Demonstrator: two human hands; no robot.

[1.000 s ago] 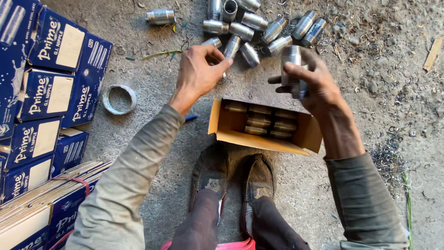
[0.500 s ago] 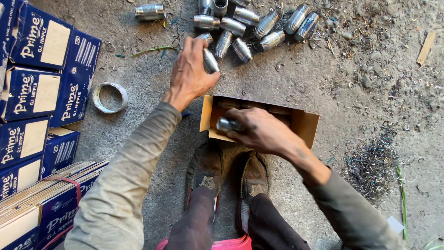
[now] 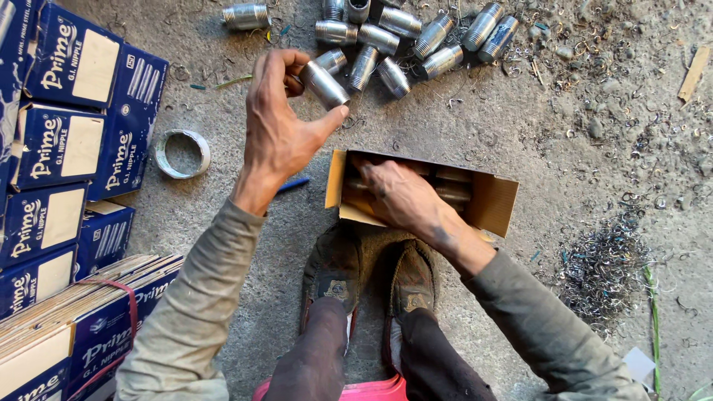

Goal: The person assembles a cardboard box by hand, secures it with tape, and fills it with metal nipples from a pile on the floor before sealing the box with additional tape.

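- Blue cartons (image 3: pixel 70 130) with pale label panels: about six stacked at the left edge; a strapped bundle of flattened ones (image 3: pixel 82 312) lies below.
- One open brown box (image 3: pixel 494 200) sits before the shoes; the right hand (image 3: pixel 401 197) has sunk into it, grip hidden, cannot tell.
- About eleven threaded steel pipe pieces (image 3: pixel 401 41) lie piled above.
- The left hand (image 3: pixel 278 126) pinches one pipe piece (image 3: pixel 324 84), raised higher than before.
- One tape roll (image 3: pixel 182 154) lies beside the cartons.

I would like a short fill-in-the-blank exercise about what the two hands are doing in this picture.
1. The left hand holds one metal ____ between thumb and fingers.
2. The right hand reaches into an open cardboard ____.
3. A roll of tape lies on the ____ beside the stacked blue boxes.

Missing words: pipe; box; ground
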